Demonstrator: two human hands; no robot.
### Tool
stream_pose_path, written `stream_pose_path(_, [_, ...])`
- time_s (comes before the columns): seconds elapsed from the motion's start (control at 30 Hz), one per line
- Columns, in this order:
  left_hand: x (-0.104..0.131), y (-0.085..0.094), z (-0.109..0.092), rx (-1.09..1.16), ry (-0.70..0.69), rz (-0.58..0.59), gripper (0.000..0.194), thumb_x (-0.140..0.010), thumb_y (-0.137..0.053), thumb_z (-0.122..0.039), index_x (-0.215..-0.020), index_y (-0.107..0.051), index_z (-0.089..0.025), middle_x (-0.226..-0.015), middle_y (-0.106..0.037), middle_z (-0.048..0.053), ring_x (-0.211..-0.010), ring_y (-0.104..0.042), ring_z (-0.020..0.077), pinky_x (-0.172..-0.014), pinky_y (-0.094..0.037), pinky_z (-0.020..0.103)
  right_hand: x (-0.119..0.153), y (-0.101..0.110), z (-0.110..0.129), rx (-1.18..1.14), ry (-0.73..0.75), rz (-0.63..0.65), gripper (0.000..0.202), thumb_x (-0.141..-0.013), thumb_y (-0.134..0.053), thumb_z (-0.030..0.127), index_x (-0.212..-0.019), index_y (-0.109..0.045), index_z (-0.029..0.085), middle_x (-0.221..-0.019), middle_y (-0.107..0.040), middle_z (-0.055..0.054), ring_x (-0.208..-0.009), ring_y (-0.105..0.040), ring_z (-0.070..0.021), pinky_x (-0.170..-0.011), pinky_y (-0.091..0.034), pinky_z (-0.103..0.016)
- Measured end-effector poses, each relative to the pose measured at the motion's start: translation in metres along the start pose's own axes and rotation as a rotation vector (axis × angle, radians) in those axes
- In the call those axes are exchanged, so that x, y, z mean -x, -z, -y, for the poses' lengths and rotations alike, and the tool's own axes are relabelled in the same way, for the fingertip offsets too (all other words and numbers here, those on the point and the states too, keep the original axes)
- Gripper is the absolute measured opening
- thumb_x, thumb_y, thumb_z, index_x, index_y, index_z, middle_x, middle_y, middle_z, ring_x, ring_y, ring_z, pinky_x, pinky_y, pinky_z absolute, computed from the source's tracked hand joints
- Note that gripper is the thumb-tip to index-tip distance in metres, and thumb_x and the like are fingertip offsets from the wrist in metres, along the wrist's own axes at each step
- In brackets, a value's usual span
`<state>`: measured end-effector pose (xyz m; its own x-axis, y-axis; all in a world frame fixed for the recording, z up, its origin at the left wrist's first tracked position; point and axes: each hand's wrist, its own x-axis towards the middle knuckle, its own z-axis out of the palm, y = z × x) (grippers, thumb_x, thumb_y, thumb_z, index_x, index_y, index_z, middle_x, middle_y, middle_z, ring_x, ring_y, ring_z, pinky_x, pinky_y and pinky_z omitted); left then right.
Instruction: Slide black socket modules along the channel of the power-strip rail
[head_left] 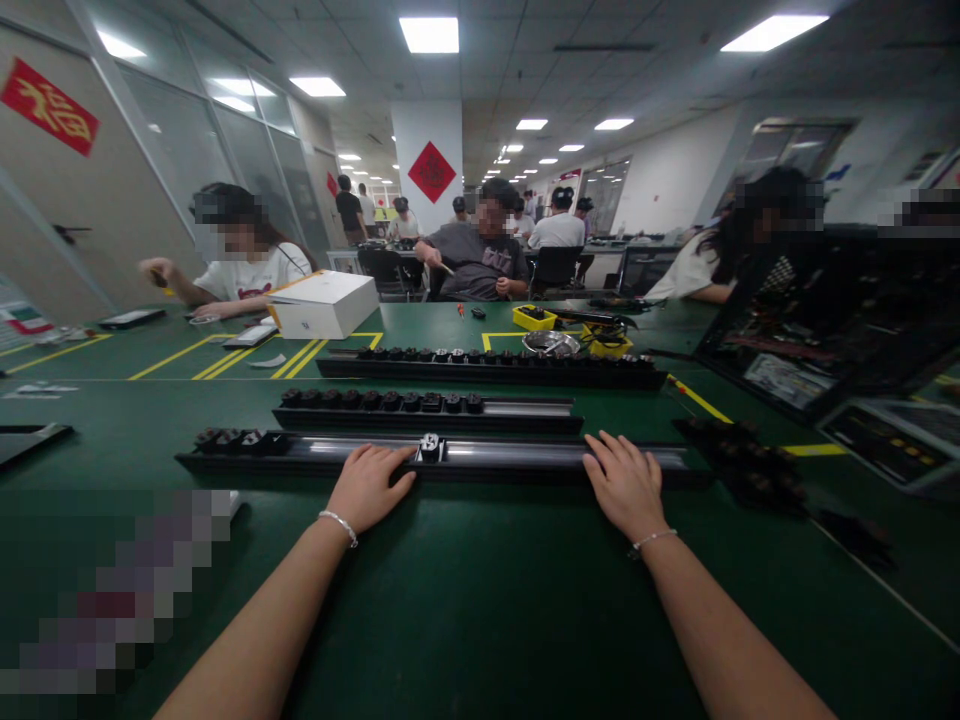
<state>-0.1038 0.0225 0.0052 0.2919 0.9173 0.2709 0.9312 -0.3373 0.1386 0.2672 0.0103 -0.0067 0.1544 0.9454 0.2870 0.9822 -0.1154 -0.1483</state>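
Note:
A long black rail (pixel 510 452) lies crosswise on the green table. Several dark modules (pixel 238 440) sit in its left end, and a single black-and-white module (pixel 430 447) stands near its middle. My left hand (pixel 373 486) rests on the rail just left of that single module, fingers apart, fingertips close to it. Farther right, my right hand (pixel 624 482) lies on the rail with its fingers spread and nothing held. Behind are a second rail (pixel 525 410) with a row of black modules and a third, longer rail (pixel 487 373), also lined with modules.
A white box (pixel 326 304), yellow trays (pixel 534 318) and a metal bowl (pixel 551 343) stand toward the back. Dark parts (pixel 742 465) lie at the right, near an open black case (pixel 847 310). People sit across and at both sides of the table.

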Motion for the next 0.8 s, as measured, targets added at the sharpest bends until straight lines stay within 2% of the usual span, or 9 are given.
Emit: stream_pose_path(0.8, [-0.0006,0.0004,-0.0068,-0.053,0.024,0.015,0.043,-0.084,-0.045,-0.044,-0.124,-0.054,-0.031,-0.107,-0.067,0.004,-0.104,-0.056,0.0243,-0.101,-0.026,0.050,-0.0008,-0.0021,-0.0003,0.007,-0.001,0.000,0.053,-0.093,-0.019,0.046,-0.132,-0.049,0.027,-0.141,-0.044,-0.002,-0.132,-0.031,-0.0229,-0.107,-0.021,-0.051])
